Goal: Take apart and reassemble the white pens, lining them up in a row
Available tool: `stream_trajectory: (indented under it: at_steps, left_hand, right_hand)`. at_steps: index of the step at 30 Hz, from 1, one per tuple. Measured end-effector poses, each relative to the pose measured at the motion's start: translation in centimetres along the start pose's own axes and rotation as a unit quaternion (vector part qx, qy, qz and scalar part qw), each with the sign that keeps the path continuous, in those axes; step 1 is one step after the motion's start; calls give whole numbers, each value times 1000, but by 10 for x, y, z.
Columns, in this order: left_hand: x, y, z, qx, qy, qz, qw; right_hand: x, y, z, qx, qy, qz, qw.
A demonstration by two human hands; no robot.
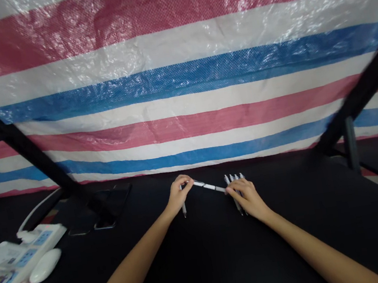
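A striped sheet [187, 127] hangs beyond the far edge of the black surface [207, 253]. I see a slim white pen [208, 186], greyish at its right, nearer end, with dark marks perhaps blurred. My left hand [180, 193] has its grip pinched on the left end, my right hand [248, 195] on the other, over more pens [227, 179].
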State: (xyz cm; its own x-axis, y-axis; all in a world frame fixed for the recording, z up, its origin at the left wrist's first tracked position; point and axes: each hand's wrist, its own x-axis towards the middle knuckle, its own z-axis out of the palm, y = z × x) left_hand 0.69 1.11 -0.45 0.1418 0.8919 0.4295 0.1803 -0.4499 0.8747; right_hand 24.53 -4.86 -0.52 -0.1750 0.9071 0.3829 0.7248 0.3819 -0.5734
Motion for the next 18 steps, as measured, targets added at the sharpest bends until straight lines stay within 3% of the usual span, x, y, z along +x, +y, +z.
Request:
stream_trajectory:
  at_steps: [6,18]
  left_hand:
    - [1,-2,0,2,8,-6,1000]
    - [1,-2,2,19,-8,13,1000]
  right_hand:
    - [0,1,1,-1,15,2,1000]
    - [1,-4,-2,-11,-36,-4,999]
